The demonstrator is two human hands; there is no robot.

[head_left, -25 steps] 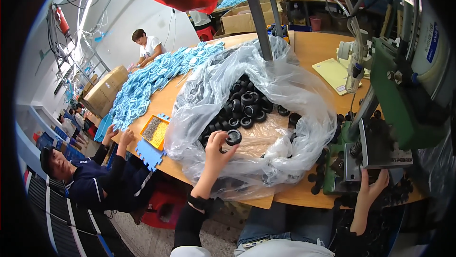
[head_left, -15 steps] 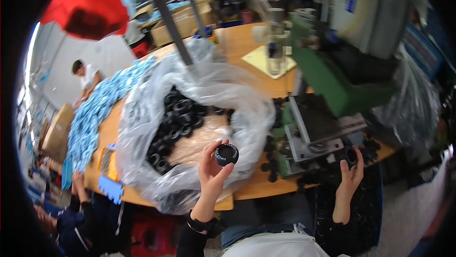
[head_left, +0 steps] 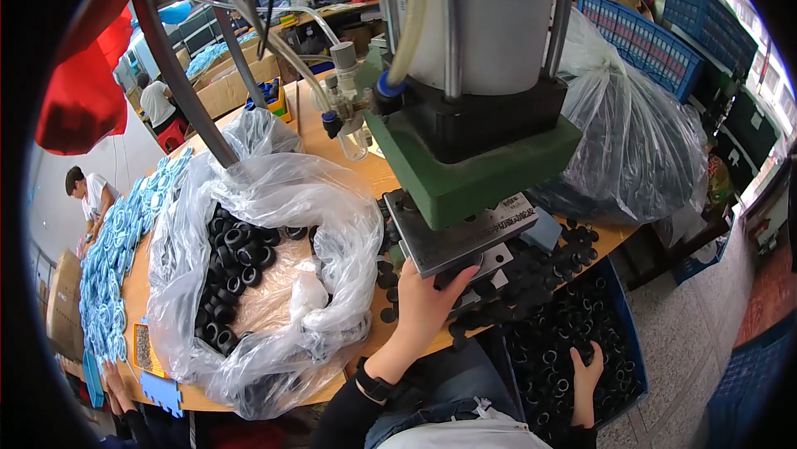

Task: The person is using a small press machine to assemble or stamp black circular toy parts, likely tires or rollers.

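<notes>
My left hand (head_left: 422,304) reaches under the upper metal plate (head_left: 469,233) of a green bench press (head_left: 490,171). Its thumb and fingers close around a black round cap (head_left: 448,276), mostly hidden by the plate and my fingers. Lower right, my right hand (head_left: 586,372) is down in a blue bin (head_left: 639,366) full of black rings (head_left: 558,358). Its thumb and forefinger are spread, and I see nothing held between them.
A clear plastic bag (head_left: 332,200) of black ring parts (head_left: 237,258) lies open on the wooden table (head_left: 374,171). Loose black discs (head_left: 573,250) surround the press base. Behind stands another filled bag (head_left: 631,133). Light-blue pieces (head_left: 112,258) and a co-worker (head_left: 90,196) are at left.
My left hand has carried the cap rightward from over the bag to the press. My right hand has left the press area and dropped into the bin. The view has turned right.
</notes>
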